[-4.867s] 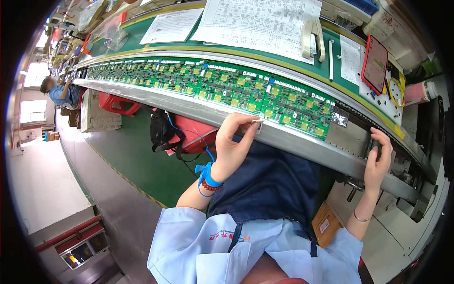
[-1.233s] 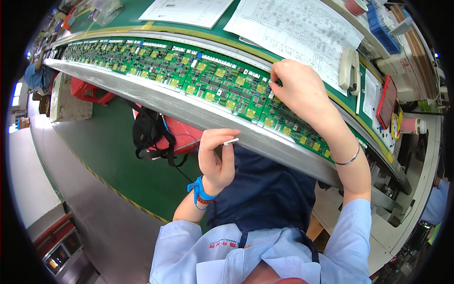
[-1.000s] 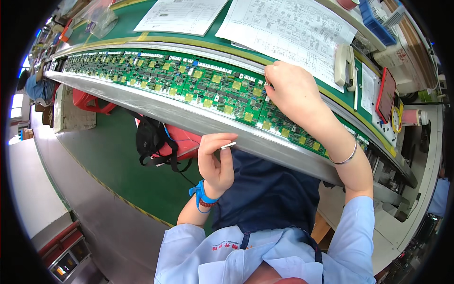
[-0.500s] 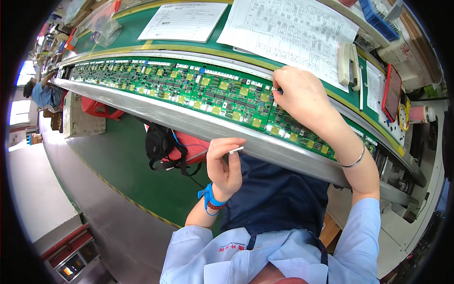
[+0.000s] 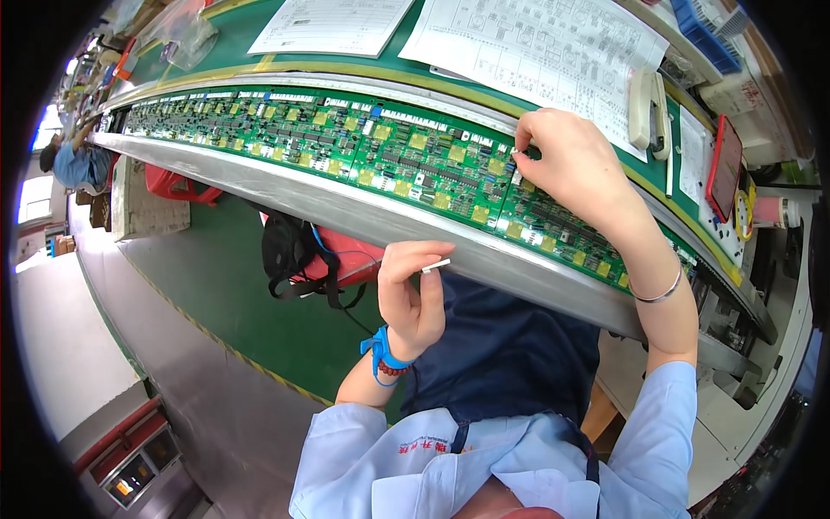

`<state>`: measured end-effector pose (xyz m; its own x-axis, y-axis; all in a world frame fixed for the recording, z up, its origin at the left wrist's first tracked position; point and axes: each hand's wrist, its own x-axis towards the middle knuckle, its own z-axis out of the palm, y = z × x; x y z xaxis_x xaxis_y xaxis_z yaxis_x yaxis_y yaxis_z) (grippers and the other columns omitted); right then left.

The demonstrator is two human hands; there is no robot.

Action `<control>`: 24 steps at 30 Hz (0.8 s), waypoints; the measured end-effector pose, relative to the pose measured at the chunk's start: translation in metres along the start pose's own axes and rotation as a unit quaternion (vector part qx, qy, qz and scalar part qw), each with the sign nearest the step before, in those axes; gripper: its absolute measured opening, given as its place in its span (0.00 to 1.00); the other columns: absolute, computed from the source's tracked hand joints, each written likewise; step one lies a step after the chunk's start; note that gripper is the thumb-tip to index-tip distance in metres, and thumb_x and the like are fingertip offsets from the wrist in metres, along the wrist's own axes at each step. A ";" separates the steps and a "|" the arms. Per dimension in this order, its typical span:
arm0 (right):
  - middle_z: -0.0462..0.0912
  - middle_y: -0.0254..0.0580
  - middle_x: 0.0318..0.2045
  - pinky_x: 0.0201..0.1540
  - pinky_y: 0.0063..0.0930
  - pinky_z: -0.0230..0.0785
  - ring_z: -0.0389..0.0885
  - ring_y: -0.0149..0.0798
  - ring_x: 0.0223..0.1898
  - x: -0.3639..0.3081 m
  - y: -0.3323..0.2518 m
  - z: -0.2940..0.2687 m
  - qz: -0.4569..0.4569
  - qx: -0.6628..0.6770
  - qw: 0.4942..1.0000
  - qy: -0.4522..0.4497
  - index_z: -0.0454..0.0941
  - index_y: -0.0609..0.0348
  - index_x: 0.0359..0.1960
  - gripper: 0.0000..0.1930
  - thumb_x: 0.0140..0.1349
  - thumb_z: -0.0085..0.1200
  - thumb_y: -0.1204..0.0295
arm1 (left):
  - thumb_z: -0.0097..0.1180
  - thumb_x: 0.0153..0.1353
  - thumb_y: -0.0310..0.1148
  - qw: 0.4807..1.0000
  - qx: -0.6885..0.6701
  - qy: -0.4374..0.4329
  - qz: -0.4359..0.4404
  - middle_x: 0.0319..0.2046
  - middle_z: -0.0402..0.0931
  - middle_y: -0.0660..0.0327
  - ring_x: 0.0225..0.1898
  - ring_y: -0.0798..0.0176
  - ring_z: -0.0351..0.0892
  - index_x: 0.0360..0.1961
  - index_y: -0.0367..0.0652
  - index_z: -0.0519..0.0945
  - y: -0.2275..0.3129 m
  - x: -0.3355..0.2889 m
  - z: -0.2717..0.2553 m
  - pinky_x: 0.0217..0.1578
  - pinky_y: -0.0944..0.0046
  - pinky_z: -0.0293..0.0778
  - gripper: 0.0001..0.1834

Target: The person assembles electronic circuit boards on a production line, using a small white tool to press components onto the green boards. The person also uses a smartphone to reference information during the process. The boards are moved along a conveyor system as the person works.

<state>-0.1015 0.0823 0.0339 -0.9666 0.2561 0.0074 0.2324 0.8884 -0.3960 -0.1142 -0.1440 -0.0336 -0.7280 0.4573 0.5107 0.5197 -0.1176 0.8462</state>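
Note:
A long row of green circuit boards (image 5: 406, 173), crowded with chips, yellow parts and white connectors, lies in a metal rail (image 5: 363, 201). Over the right part of this row, my right hand (image 5: 575, 169) is closed in a pinch. Between its thumb and forefinger a tiny white part (image 5: 516, 152) shows at the boards' far edge; its exact kind is too small to tell. In front of the rail, my left hand (image 5: 410, 298) is raised with fingers curled, and a short, thin white strip (image 5: 437, 265) is pinched in it.
Printed sheets (image 5: 536, 60) lie on the green bench beyond the rail. To the right are a cream-coloured handheld tool (image 5: 644, 108), a red-framed phone (image 5: 724, 169) and a yellow ring (image 5: 743, 214). A black bag (image 5: 298, 255) hangs at a red stool below. Another person (image 5: 82, 164) sits far left.
The view has shifted slightly, so the boards appear higher. My right hand has moved a little, and the tiny white part now shows at its fingertips. My left hand keeps its pinch.

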 end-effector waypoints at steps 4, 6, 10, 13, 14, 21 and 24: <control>0.79 0.48 0.27 0.40 0.41 0.71 0.79 0.50 0.35 0.000 0.002 -0.001 0.002 0.006 1.000 -0.007 0.76 0.62 0.23 0.04 0.48 0.55 0.74 | 0.41 0.66 0.23 1.000 0.005 0.000 0.007 0.39 0.76 0.46 0.38 0.60 0.75 0.41 0.36 0.65 -0.001 0.000 -0.001 0.39 0.67 0.70 0.05; 0.79 0.48 0.26 0.40 0.41 0.70 0.79 0.49 0.35 0.000 0.002 -0.003 0.007 0.016 1.000 -0.012 0.76 0.62 0.23 0.04 0.48 0.55 0.74 | 0.41 0.66 0.23 1.000 0.006 0.000 0.008 0.39 0.76 0.46 0.38 0.60 0.75 0.41 0.36 0.65 -0.001 0.000 -0.002 0.39 0.67 0.70 0.05; 0.79 0.48 0.26 0.40 0.41 0.70 0.79 0.49 0.35 0.000 0.004 -0.002 0.009 0.014 1.000 -0.010 0.76 0.62 0.23 0.04 0.48 0.54 0.74 | 0.41 0.66 0.23 1.000 0.003 0.002 0.008 0.39 0.76 0.46 0.38 0.61 0.75 0.41 0.36 0.65 -0.003 -0.002 -0.002 0.39 0.67 0.70 0.05; 0.79 0.48 0.26 0.41 0.40 0.70 0.79 0.49 0.35 0.000 0.005 -0.002 0.008 0.017 1.000 -0.009 0.76 0.62 0.23 0.04 0.48 0.54 0.74 | 0.41 0.66 0.23 1.000 0.003 0.003 0.008 0.39 0.76 0.46 0.37 0.61 0.74 0.41 0.35 0.65 -0.004 -0.002 -0.002 0.39 0.67 0.70 0.05; 0.79 0.48 0.26 0.41 0.40 0.70 0.79 0.49 0.35 0.000 0.004 -0.004 0.008 0.016 1.000 -0.011 0.77 0.62 0.23 0.04 0.48 0.54 0.74 | 0.41 0.66 0.24 1.000 0.002 0.003 0.007 0.39 0.76 0.46 0.37 0.61 0.74 0.41 0.36 0.65 -0.004 -0.002 -0.002 0.38 0.67 0.70 0.05; 0.80 0.47 0.27 0.42 0.39 0.71 0.79 0.48 0.36 0.001 0.003 -0.009 0.030 0.012 0.999 -0.038 0.77 0.61 0.24 0.05 0.50 0.55 0.73 | 0.41 0.67 0.24 1.000 0.008 0.003 0.004 0.39 0.76 0.46 0.37 0.62 0.74 0.41 0.36 0.64 -0.004 -0.002 -0.004 0.37 0.69 0.70 0.04; 0.80 0.47 0.28 0.42 0.39 0.70 0.79 0.48 0.37 0.000 0.006 -0.009 0.026 0.013 0.999 -0.039 0.77 0.61 0.24 0.05 0.50 0.55 0.73 | 0.40 0.67 0.24 1.000 0.008 0.003 0.004 0.39 0.75 0.46 0.37 0.62 0.75 0.41 0.36 0.64 -0.004 -0.002 -0.003 0.37 0.69 0.71 0.04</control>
<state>-0.0988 0.0911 0.0395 -0.9588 0.2710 -0.0848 0.2812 0.8641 -0.4174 -0.1166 -0.1473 -0.0374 -0.7262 0.4507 0.5191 0.5329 -0.1080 0.8393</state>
